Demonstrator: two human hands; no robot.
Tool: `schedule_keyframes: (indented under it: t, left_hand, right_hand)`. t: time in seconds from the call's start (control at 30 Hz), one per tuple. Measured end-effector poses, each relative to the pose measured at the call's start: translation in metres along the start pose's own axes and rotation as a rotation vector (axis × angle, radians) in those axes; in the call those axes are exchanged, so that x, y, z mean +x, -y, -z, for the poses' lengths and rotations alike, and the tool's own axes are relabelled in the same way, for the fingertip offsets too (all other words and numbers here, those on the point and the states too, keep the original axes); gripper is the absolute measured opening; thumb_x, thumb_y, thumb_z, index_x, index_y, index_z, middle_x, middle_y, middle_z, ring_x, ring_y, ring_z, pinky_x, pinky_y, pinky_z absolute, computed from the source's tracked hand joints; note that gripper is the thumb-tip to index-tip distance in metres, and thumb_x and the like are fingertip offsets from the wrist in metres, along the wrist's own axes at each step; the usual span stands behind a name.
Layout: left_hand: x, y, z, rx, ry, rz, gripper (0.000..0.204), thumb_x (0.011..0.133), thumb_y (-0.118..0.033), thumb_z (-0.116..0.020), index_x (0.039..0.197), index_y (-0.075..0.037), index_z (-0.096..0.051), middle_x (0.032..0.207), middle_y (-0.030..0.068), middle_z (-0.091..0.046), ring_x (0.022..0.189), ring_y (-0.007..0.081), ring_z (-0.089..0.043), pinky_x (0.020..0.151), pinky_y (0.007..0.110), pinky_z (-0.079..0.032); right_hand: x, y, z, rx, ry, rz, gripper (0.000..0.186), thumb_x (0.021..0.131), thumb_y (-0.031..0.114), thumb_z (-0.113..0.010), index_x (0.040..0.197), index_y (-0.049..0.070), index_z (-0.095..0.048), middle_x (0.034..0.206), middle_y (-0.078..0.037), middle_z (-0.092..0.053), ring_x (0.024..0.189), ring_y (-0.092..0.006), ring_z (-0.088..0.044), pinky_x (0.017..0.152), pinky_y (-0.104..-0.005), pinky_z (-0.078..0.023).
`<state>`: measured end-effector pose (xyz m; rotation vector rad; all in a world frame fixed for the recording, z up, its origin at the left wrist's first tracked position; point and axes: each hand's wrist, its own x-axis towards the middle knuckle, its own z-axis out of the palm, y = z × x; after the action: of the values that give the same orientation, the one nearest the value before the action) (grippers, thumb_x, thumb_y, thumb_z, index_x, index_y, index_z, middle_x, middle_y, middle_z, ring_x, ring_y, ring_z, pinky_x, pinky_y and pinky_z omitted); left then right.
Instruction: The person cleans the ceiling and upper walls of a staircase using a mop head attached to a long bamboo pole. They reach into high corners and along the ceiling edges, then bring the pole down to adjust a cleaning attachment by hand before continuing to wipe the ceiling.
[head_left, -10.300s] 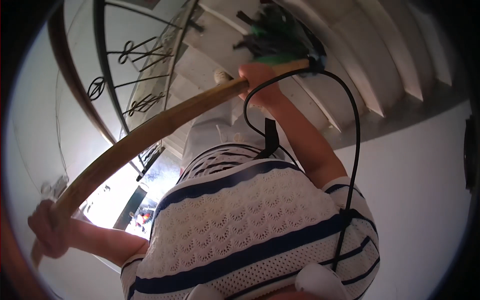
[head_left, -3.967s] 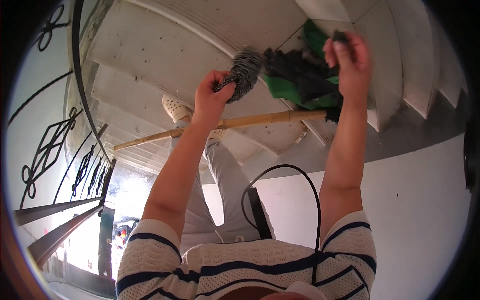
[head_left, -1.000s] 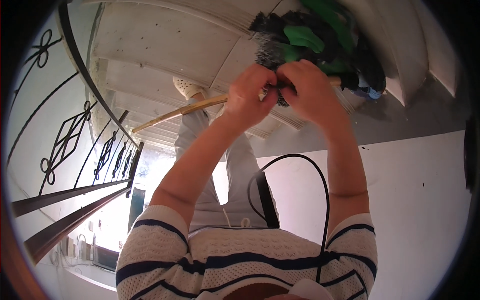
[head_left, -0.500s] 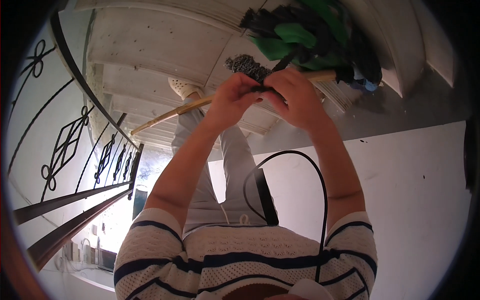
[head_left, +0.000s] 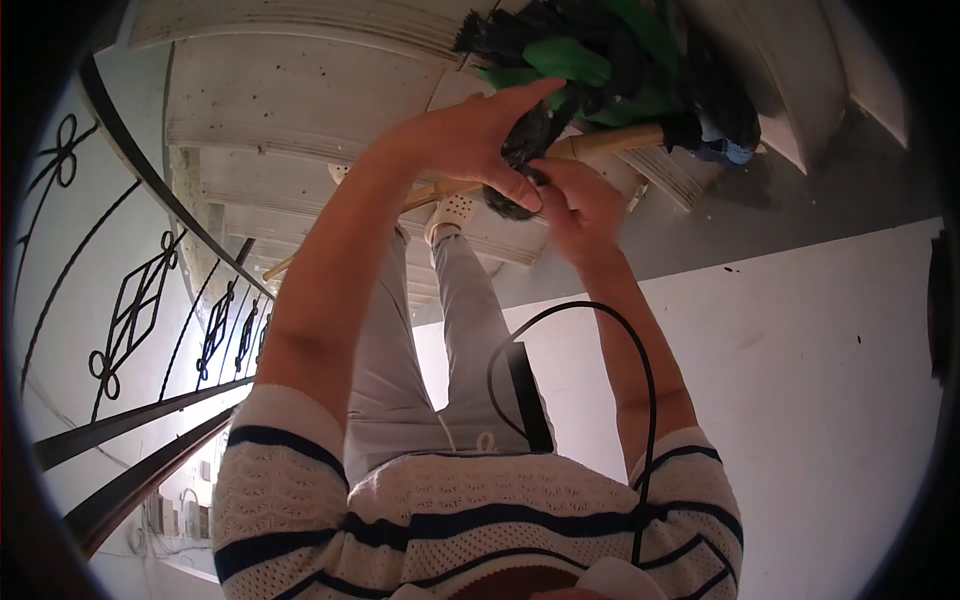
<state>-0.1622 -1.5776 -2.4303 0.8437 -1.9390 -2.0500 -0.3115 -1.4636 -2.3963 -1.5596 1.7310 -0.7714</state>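
Observation:
A dark, fuzzy strip [head_left: 511, 206] hangs bunched between my hands, in front of a wooden pole [head_left: 615, 142]. My right hand [head_left: 583, 205] is closed in a pinch on it. Over its other side reaches my left hand [head_left: 455, 137], the thumb lying against the strip close to the right fingertips. The forefinger of that hand stretches away toward green and black cloth strips [head_left: 565, 62] bundled around the far end of the pole. Part of the strip is hidden behind the left thumb, and its link to the bundle is unclear.
Pale stair steps [head_left: 300, 95] with ridged edges lie beneath. A black metal railing [head_left: 180, 218] runs along the left, and a white wall [head_left: 780, 400] fills the lower right. My cream clogs [head_left: 455, 212] stand on the steps. A black cable [head_left: 645, 385] loops before my body.
My left hand has risen and spread its fingers from a pinch beside the right. My right hand has come slightly lower. The fuzzy strip now hangs lower, and one foot has shifted.

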Motion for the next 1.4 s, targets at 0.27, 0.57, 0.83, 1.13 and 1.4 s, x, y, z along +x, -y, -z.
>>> schedule_keyframes:
  t: [0.27, 0.57, 0.83, 1.13, 1.4]
  left_hand:
    - [0.011, 0.041, -0.028, 0.426, -0.171, 0.211, 0.076, 0.059, -0.016, -0.077, 0.127, -0.014, -0.043, 0.095, 0.0149, -0.061, 0.089, 0.0278, -0.06, 0.076, 0.034, -0.047]
    - [0.035, 0.052, -0.003, -1.316, 0.481, 0.468, 0.054, 0.075, -0.025, -0.063, 0.122, -0.003, -0.049, 0.113, 0.0148, -0.056, 0.107, 0.0217, -0.052, 0.096, 0.033, -0.037]
    - [0.03, 0.04, -0.07, 0.033, -0.563, 0.374, 0.023, 0.073, -0.004, -0.058, 0.095, -0.012, -0.062, 0.088, 0.0046, -0.06, 0.079, 0.0229, -0.058, 0.071, 0.034, -0.047]
    - [0.032, 0.05, -0.033, 0.414, -0.799, -0.093, 0.028, 0.064, -0.001, -0.06, 0.089, -0.012, -0.064, 0.087, 0.0049, -0.058, 0.079, 0.0263, -0.055, 0.068, 0.033, -0.046]
    - [0.033, 0.049, -0.039, 0.13, -0.564, 0.319, 0.02, 0.073, -0.003, -0.059, 0.092, -0.008, -0.065, 0.088, 0.0077, -0.062, 0.072, 0.0186, -0.06, 0.061, 0.028, -0.048]
  right_hand:
    - [0.006, 0.017, 0.012, -0.159, 0.014, 0.437, 0.024, 0.061, -0.001, -0.065, 0.083, 0.008, -0.062, 0.087, -0.004, -0.058, 0.078, -0.0218, -0.055, 0.064, -0.0326, -0.045]
    - [0.016, 0.008, 0.012, 0.313, 0.149, 0.058, 0.027, 0.065, -0.01, -0.054, 0.087, 0.005, -0.059, 0.087, -0.008, -0.06, 0.076, -0.0238, -0.058, 0.069, -0.0297, -0.047]
    - [0.07, -0.049, 0.003, -0.085, -0.091, 0.029, 0.012, 0.076, 0.005, -0.057, 0.087, 0.01, -0.06, 0.087, -0.004, -0.062, 0.083, -0.0221, -0.058, 0.079, -0.0349, -0.04]
    - [0.102, -0.077, -0.004, -0.181, 0.241, -0.241, 0.015, 0.075, 0.023, -0.064, 0.089, 0.017, -0.064, 0.072, 0.0, -0.062, 0.08, -0.0151, -0.058, 0.079, -0.0337, -0.033]
    - [0.083, -0.064, 0.021, -0.301, 0.353, -0.121, 0.031, 0.067, 0.031, -0.07, 0.094, 0.019, -0.064, 0.098, -0.002, -0.059, 0.11, -0.022, -0.042, 0.097, -0.0366, -0.026]
